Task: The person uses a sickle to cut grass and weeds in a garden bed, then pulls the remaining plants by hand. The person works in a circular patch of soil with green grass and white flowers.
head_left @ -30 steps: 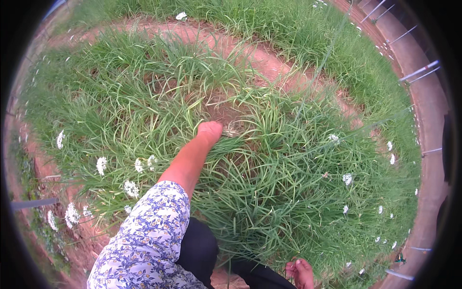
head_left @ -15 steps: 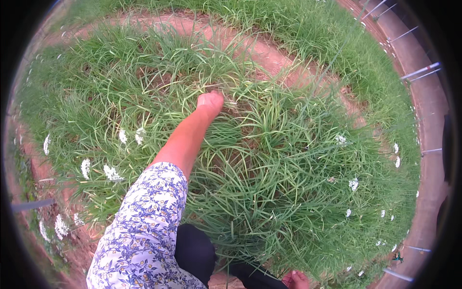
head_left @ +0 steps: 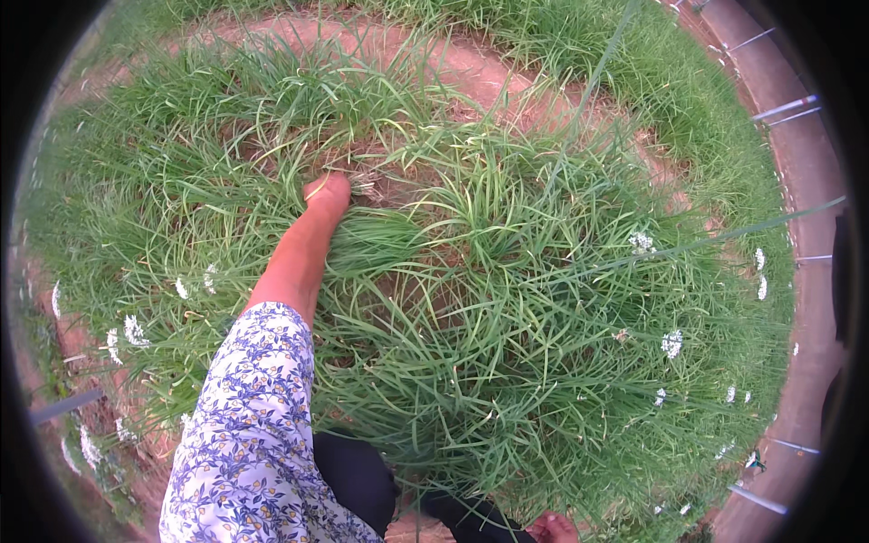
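My left hand (head_left: 328, 194) reaches forward into a bed of long green grass-like blades (head_left: 507, 299). Its fingers are curled in among the blades at the base of a tuft (head_left: 362, 222), next to some dry brown stems (head_left: 367, 186) and bare soil. The forearm is bare, and a blue-and-white floral sleeve (head_left: 253, 425) covers the upper arm. My right hand is out of the picture. My bare foot (head_left: 554, 527) shows at the lower edge.
Small white flower heads (head_left: 672, 342) dot the bed, with more at the left (head_left: 134, 331). A reddish dirt path (head_left: 471, 68) curves behind the bed. A paved strip with thin metal rods (head_left: 786, 107) runs along the right.
My left arm has stretched farther forward, and the hand has gone from the clump's top down to the base of a tuft by the bare soil. The view has shifted with it.
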Demonstrator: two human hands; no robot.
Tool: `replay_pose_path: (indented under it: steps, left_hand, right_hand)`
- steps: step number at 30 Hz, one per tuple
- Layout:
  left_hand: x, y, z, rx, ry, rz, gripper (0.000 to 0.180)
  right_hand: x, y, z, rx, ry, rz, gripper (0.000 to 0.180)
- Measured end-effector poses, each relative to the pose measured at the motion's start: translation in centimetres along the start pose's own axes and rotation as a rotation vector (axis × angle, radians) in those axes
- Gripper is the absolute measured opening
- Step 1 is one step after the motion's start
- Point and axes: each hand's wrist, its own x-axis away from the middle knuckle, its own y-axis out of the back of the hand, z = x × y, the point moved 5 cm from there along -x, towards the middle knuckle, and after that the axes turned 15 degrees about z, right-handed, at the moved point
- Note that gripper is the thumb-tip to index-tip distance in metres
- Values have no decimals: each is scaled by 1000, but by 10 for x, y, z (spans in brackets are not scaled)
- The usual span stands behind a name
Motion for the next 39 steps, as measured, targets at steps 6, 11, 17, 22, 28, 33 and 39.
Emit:
replay_pose_path:
  steps: [6,11,17,22,28,33,39]
  left_hand:
    - [8,-6,-13,-47,-76,183,31]
    - [6,0,1,-149,-355,203,37]
    - [72,56,-34,329,-518,46,49]
    - [142,101,-37,22,-447,65,33]
    - [167,158,24,537,-528,149,40]
    - [241,261,103,993,-611,63,35]
    - [376,337,235,1229,-746,-107,34]
  right_hand:
    - [-10,14,-3,101,49,37,23]
    - [-13,5,2,96,36,85,25]
    - [2,-36,30,167,80,42,44]
    - [-33,-36,14,219,218,437,36]
    - [-19,-66,17,317,235,558,36]
    - [-11,-89,34,450,251,547,36]
    - [-40,-125,56,694,246,627,38]
